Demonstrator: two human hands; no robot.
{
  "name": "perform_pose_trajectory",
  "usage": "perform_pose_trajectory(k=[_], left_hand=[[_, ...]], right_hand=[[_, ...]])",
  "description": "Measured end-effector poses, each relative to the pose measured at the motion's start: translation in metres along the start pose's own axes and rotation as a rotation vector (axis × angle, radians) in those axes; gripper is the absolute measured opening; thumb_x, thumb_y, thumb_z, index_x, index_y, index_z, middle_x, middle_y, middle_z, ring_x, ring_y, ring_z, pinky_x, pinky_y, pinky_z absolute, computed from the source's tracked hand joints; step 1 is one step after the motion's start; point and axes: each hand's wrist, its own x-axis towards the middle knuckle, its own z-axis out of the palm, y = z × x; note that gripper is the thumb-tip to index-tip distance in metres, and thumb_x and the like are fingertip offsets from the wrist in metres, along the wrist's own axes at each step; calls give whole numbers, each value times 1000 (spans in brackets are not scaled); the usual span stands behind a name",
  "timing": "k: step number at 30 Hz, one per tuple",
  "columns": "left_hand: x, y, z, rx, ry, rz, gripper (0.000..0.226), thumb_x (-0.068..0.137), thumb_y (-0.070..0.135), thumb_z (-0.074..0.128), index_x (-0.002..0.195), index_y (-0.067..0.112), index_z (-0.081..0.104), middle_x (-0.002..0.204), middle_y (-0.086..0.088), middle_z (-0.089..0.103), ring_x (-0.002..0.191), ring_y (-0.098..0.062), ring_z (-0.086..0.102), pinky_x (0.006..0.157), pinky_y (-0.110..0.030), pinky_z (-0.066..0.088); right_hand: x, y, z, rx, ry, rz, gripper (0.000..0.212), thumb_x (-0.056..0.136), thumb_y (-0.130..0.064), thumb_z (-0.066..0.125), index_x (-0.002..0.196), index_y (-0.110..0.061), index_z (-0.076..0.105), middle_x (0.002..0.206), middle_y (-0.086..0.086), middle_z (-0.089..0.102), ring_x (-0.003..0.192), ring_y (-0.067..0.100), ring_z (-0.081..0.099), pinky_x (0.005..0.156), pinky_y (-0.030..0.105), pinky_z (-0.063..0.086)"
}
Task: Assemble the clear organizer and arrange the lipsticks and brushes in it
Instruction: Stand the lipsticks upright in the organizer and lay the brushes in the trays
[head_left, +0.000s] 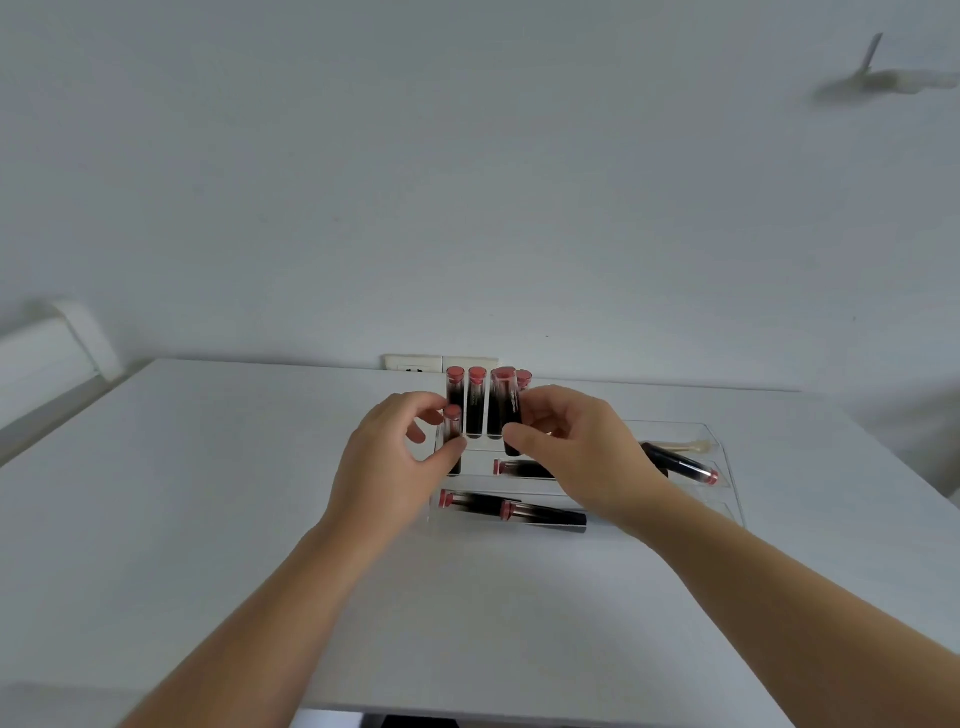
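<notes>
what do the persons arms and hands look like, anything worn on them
Both arms are bare from the frame's lower edge up to the hands. The left hand and right hand show no gloves, sleeves, rings, watch or bracelets. The fingernails look short and unpainted.

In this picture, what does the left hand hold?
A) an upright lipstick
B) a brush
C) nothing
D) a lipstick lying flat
A: the left hand pinches an upright lipstick between thumb and fingers at the left end of the clear organizer, pink cap up.
</notes>
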Motion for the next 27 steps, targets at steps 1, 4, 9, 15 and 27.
perform_pose_trajectory(k=[1, 4, 9, 15, 27], left_hand=[[-1, -1, 0, 4, -7, 2, 33, 78, 31, 81, 106, 37, 66, 93, 26, 61, 85, -2, 56, 66, -14, 38], [-3, -4, -1, -1, -19, 3, 37, 75, 29, 85, 106, 36, 66, 98, 26, 58, 87, -1, 57, 67, -7, 37], [-7, -7, -1, -113, -55, -110, 38, 75, 29, 86, 97, 43, 59, 105, 24, 60, 98, 7, 57, 69, -8, 43], [-6, -12, 3, -217, -98, -227, 34, 77, 29, 86, 106, 32, 67, 108, 20, 67, 101, 7, 62, 78, -12, 50], [-8, -10, 4, -314, -127, -255, 28, 81, 21, 83, 105, 31, 71, 108, 23, 71, 104, 11, 62, 74, -9, 54]], right_hand=[[1, 0, 2, -8, 14, -7, 10, 88, -25, 74, 94, -33, 72, 83, -15, 75, 75, -1, 68, 65, 7, 45], [4, 0, 11, -56, 33, -7, 13, 84, -20, 77, 91, -32, 75, 81, -15, 76, 74, 3, 70, 64, 11, 51], [9, 2, 28, -189, 62, 32, 10, 81, -25, 76, 85, -34, 75, 78, -20, 73, 69, 2, 68, 65, 21, 55], [8, 5, 39, -324, 111, 85, 2, 81, -34, 74, 82, -33, 73, 77, -24, 71, 64, 3, 65, 52, 18, 47], [5, -2, 42, -453, 93, 96, 6, 84, -35, 70, 86, -31, 74, 80, -13, 74, 49, 6, 60, 62, 36, 58]])
